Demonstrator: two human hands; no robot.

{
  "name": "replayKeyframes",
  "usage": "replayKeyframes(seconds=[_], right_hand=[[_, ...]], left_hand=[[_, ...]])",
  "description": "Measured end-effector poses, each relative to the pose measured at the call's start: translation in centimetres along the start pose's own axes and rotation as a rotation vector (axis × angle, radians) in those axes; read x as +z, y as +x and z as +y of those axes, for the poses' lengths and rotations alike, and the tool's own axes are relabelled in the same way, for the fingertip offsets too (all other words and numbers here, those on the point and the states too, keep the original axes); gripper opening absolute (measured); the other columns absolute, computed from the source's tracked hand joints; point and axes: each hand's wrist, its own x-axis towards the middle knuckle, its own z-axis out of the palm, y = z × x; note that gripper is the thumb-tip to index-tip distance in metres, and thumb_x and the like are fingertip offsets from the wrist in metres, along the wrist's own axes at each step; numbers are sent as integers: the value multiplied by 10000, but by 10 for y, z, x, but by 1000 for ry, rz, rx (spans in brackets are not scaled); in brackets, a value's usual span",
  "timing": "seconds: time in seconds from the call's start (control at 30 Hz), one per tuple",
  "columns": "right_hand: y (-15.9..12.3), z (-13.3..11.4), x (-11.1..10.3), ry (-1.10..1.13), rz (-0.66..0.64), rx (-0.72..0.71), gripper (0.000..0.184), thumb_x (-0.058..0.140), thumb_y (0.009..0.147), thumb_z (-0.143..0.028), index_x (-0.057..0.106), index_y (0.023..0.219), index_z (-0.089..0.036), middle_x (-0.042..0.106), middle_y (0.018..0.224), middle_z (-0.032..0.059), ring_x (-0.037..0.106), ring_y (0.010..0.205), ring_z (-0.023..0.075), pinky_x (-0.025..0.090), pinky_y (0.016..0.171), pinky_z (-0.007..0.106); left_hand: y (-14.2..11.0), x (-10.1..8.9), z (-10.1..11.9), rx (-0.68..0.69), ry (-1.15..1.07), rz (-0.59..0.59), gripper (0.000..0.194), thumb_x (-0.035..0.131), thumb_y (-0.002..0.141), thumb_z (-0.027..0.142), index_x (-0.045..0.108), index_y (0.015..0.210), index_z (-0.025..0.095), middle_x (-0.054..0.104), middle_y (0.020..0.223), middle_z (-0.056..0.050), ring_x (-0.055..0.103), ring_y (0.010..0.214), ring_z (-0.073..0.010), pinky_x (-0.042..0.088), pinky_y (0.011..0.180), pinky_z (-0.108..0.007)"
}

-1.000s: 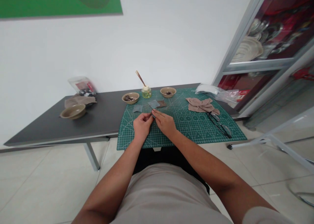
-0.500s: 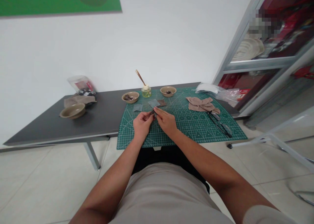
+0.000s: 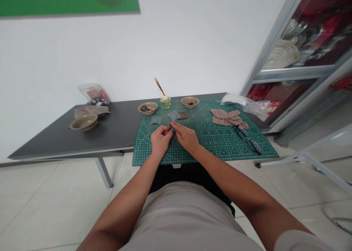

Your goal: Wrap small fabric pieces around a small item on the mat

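Over the green cutting mat (image 3: pixel 220 141), my left hand (image 3: pixel 160 139) and my right hand (image 3: pixel 187 138) meet, fingers closed. Between their fingertips is a small dark piece (image 3: pixel 172 128), mostly covered, its kind too small to make out. Just beyond the fingers lie a grey square sheet (image 3: pixel 174 115) and a brown one (image 3: pixel 182 115) partly under it, resembling sandpaper. Another grey square (image 3: pixel 156 120) rests to their left. Farther back, a brown bowl (image 3: pixel 147 112) holds dark bits, and a second bowl (image 3: pixel 190 106) has a small dark heap.
A glass bottle (image 3: pixel 165 102) with sticks stands between the bowls. To the right are a crumpled brown cloth (image 3: pixel 226 117), eyeglasses (image 3: pixel 249 141) and plastic bags (image 3: pixel 247 103). Leftward, the dark table (image 3: pixel 118 130) bears another bowl (image 3: pixel 84 122), a cloth and a clear container (image 3: pixel 93 93).
The view has shifted slightly, so everything sits a little farther right. Both hands stay together around the small dark piece, with the fingers slightly repositioned.
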Motion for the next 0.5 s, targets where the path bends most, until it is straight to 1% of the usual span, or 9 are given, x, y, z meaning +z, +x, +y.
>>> replayKeyframes(seconds=[0.1,0.23,0.4,0.5], right_hand=[[0,1,0,-3,12,27,446,443,911,-114,585,1307,-262,634,1292,16,617,1169,164,512,1013,325],[-1,0,0,-4,-47,-30,452,438,912,-126,574,1320,-263,581,1359,17,619,1167,170,515,1007,321],[-1,2,3,-8,11,21,440,427,918,-132,563,1327,-223,651,1269,48,637,1140,171,529,983,318],[-2,2,3,-5,6,-26,425,422,924,-139,569,1318,-203,620,1312,60,621,1165,172,518,998,310]], left_hand=[[1,0,1,-11,-35,-10,157,689,719,330,665,755,179,637,644,23,550,574,-110,441,582,-230],[2,-1,3,11,34,-9,119,672,715,266,613,655,181,573,578,44,500,539,-94,410,551,-214],[1,-1,-1,15,-75,-17,150,678,736,329,663,769,184,627,653,30,530,572,-102,427,572,-223],[2,0,-1,8,-33,-21,123,677,729,300,647,725,181,599,608,40,508,540,-94,411,548,-214]])
